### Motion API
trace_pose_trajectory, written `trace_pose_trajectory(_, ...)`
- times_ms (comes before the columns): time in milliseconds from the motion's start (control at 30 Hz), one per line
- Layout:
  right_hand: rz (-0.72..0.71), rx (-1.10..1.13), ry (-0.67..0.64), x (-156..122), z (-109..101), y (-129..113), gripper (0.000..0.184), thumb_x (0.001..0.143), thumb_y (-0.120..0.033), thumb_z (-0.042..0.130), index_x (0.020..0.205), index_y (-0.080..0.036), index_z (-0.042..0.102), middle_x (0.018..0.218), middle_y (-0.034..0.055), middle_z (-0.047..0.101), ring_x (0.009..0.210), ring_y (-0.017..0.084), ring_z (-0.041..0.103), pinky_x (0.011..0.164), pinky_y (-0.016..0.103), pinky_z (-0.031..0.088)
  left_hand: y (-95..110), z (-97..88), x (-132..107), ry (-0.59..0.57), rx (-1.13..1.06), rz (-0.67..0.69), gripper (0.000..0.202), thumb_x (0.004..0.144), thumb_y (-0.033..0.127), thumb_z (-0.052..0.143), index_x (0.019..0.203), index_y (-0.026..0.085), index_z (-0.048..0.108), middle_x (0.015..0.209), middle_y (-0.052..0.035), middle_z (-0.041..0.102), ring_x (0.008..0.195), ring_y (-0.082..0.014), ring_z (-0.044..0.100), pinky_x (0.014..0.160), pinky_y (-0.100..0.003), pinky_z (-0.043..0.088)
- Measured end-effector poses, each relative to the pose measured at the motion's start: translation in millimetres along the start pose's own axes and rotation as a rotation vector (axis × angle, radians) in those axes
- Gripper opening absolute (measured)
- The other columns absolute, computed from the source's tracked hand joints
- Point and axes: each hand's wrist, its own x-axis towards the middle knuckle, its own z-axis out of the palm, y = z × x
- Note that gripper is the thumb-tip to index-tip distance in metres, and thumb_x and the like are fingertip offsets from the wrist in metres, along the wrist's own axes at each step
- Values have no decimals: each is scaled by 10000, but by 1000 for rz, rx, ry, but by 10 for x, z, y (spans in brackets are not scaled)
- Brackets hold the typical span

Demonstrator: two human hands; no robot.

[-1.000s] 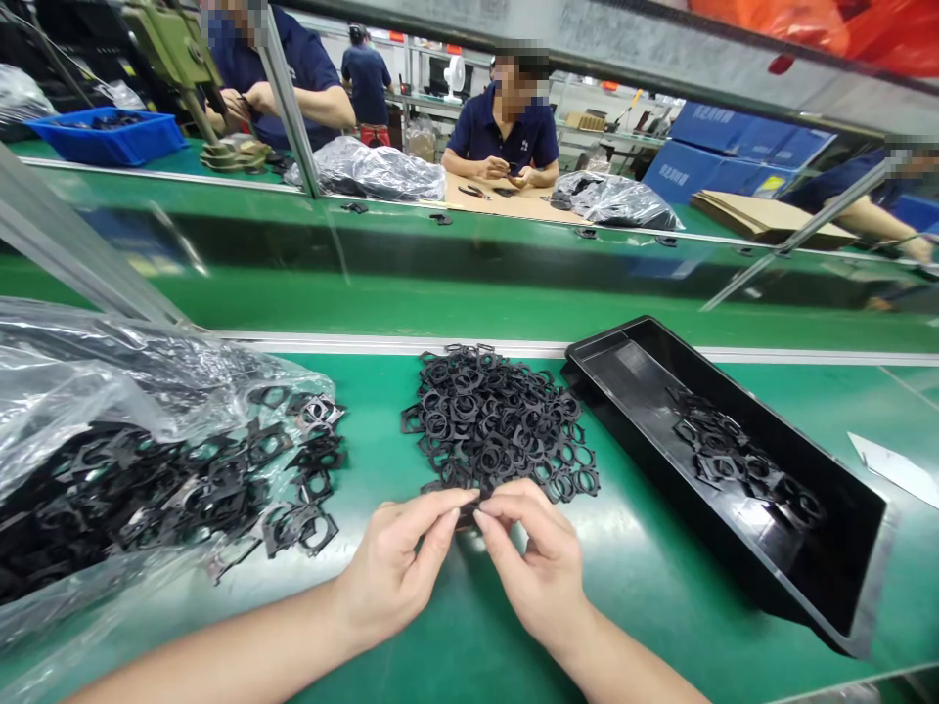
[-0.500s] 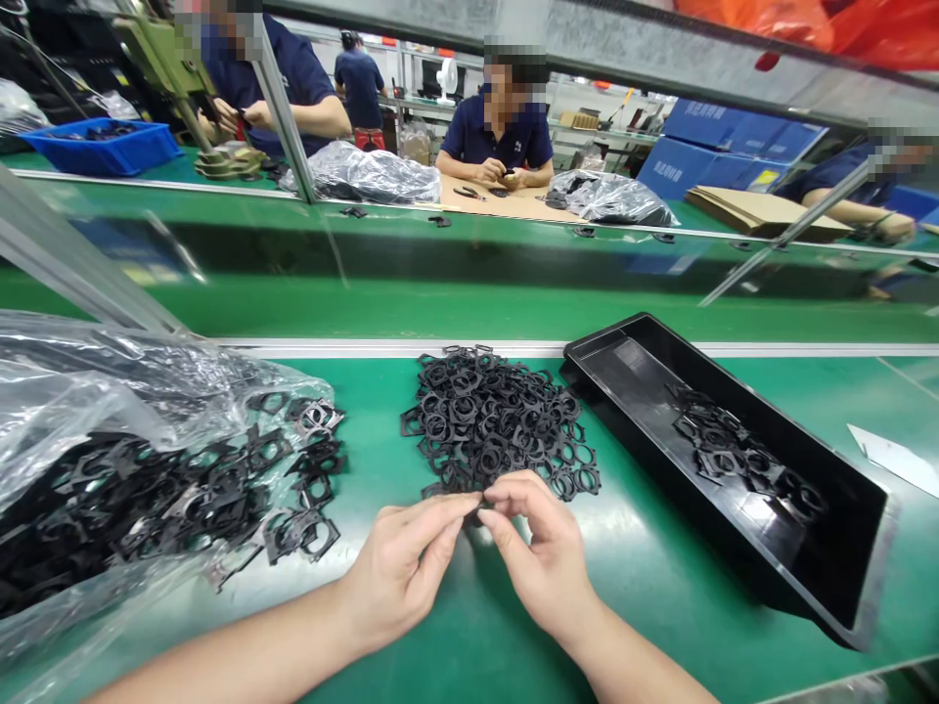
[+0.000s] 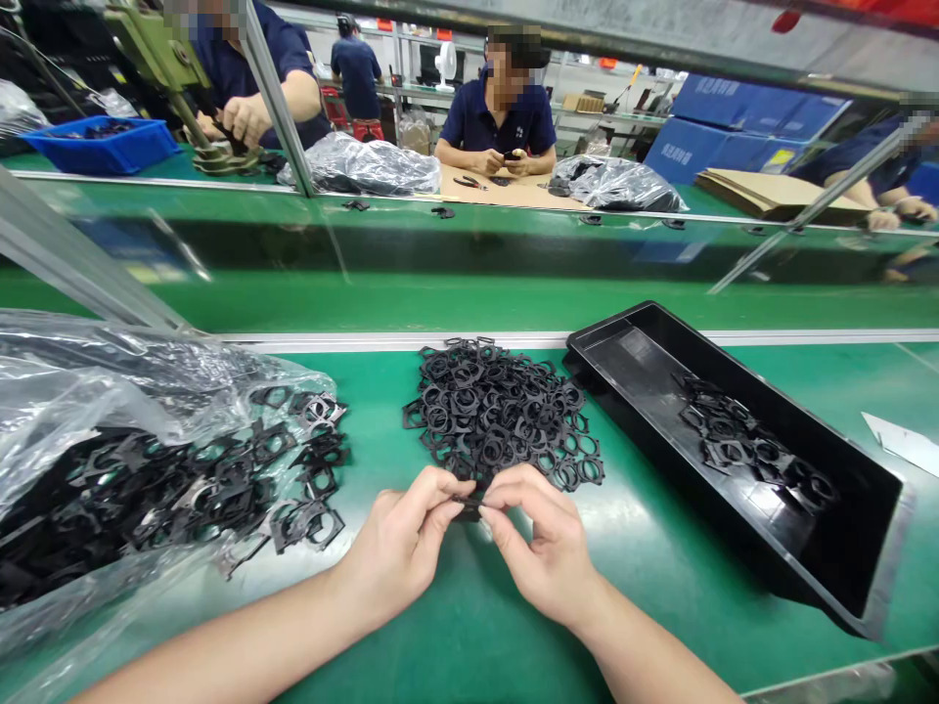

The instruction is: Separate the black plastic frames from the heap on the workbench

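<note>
Between my two hands is a small black plastic part [image 3: 468, 506], mostly covered by fingers. My left hand [image 3: 407, 533] pinches its left side with thumb and forefinger. On the other side my right hand [image 3: 539, 538] grips it the same way, thumb below and fingers above. Just beyond my fingertips lies a heap of black ring-shaped plastic parts [image 3: 499, 411] on the green table [image 3: 455, 626]. Whether the held part is one piece or two pressed together I cannot tell.
On the left, a clear plastic bag [image 3: 147, 391] spills black flat frames with round holes [image 3: 198, 489]. A long black tray [image 3: 646, 469] at the right holds several parts. White paper [image 3: 906, 445] lies beyond it. Across the divider, co-workers [image 3: 499, 122] sit at another green bench.
My left fingers have shifted and spread slightly along the held part, so more of it shows between my hands. The whole view has tilted a little. Co-workers' hands have moved.
</note>
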Motion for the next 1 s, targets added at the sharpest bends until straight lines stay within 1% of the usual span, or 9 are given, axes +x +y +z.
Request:
trace_pose_trajectory(167, -22, -16, -31, -20, 43, 8, 110, 806, -91, 519, 820, -197, 548, 786, 45, 554, 727, 168, 549, 639, 309, 472, 2, 7, -19, 46, 52, -27, 130, 878, 160, 460, 906, 206, 579, 817, -13, 714, 682, -143, 668, 620, -220, 492)
trace_pose_trajectory(300, -15, -16, -48, 15, 21, 12, 106, 807, -94, 509, 790, -196, 531, 765, 34, 545, 706, 159, 542, 630, 300, 463, -16, 20, -2, 51, 57, 11, 155, 873, 141, 457, 896, 200, 598, 772, -13, 704, 659, -140, 656, 610, -223, 492)
trace_pose_trajectory(467, -76, -57, -164, 63, -61, 16, 110, 814, -92, 500, 797, -193, 539, 761, 36, 546, 700, 156, 530, 623, 295, 456, -27, -44, 54, -45, 181, 238, 172, 873, 146, 483, 1015, 187, 571, 936, -62, 681, 805, -166, 646, 711, -259, 517)
trace_pose_trajectory(567, -131, -97, -210, 45, -35, 28, 122, 820, -87, 496, 839, -186, 565, 788, 54, 566, 721, 165, 532, 635, 305, 462, -53, -46, 42, -76, 336, 391, 269, 880, 121, 466, 1142, 156, 515, 852, -75, 686, 740, -183, 638, 669, -288, 523)
trace_pose_trajectory(633, -131, -92, -200, 27, 1, 37, 144, 832, -81, 488, 866, -188, 580, 806, 59, 581, 734, 164, 541, 652, 305, 473, -82, -23, 27, -41, 379, 429, 299, 885, 104, 444, 1175, 138, 505, 814, -81, 691, 693, -184, 640, 634, -291, 525)
trace_pose_trajectory(733, -73, -51, -88, 16, 31, 48, 153, 834, -97, 515, 927, -196, 585, 830, 53, 592, 763, 163, 562, 683, 303, 490, -112, 13, 27, 70, 277, 331, 250, 875, 118, 474, 1097, 152, 583, 818, -75, 708, 683, -174, 661, 639, -277, 537)
trace_pose_trajectory(833, 17, -43, 36, 27, 27, 55, 200, 803, -145, 582, 996, -195, 576, 907, 61, 592, 818, 177, 574, 713, 311, 500, -90, 30, 54, 136, -28, 55, 174, 857, 154, 523, 984, 184, 637, 800, -39, 717, 690, -153, 679, 643, -239, 551)
trace_pose_trajectory(900, 69, -33, 35, 36, 26, 55, 206, 783, -162, 607, 985, -192, 581, 905, 56, 595, 807, 173, 577, 705, 303, 500, -52, 37, 71, 170, -257, -122, 135, 847, 176, 538, 945, 187, 630, 773, -18, 715, 690, -141, 683, 636, -214, 557)
trace_pose_trajectory(1000, 111, -13, 10, 36, 41, 46, 102, 779, -150, 604, 873, -187, 592, 777, 21, 591, 703, 148, 569, 646, 275, 483, 4, 52, 74, 231, -464, -247, 91, 825, 188, 567, 903, 183, 614, 751, -4, 707, 728, -135, 686, 643, -192, 559)
